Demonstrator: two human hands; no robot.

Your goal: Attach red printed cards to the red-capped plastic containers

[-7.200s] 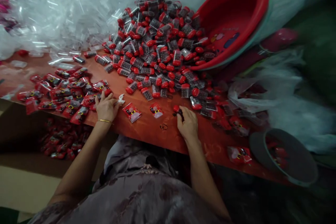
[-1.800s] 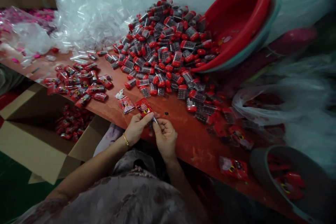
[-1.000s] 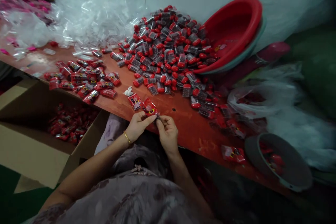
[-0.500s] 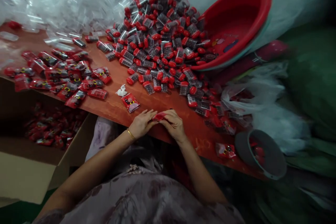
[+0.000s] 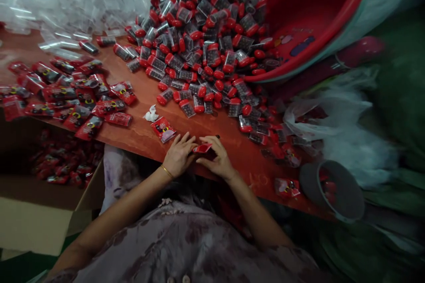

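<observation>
Between my two hands, at the table's front edge, is a small red packet [image 5: 202, 147]. My left hand [image 5: 179, 154], with a gold bangle at the wrist, pinches the packet's left end. The fingers of my right hand [image 5: 217, 159] curve around its right side, with the thumb apart below; whether they touch it is unclear. A flat stack of red printed cards [image 5: 163, 129] lies just beyond my left hand, beside a crumpled white scrap [image 5: 151, 114]. Farther back rises a big pile of clear tubes with red caps [image 5: 212, 53].
Red filled packets [image 5: 79, 97] lie at the left of the orange table [image 5: 139, 137]. Below them stands a cardboard box [image 5: 36, 221] holding many more. A red basin [image 5: 352, 4] leans at the back right. A grey bucket [image 5: 348, 194] and plastic bags [image 5: 352, 150] are at the right.
My right hand's fingers and thumb have spread apart around the packet, which now shows a wider red face. The view has shifted slightly, bringing the pile and basin closer.
</observation>
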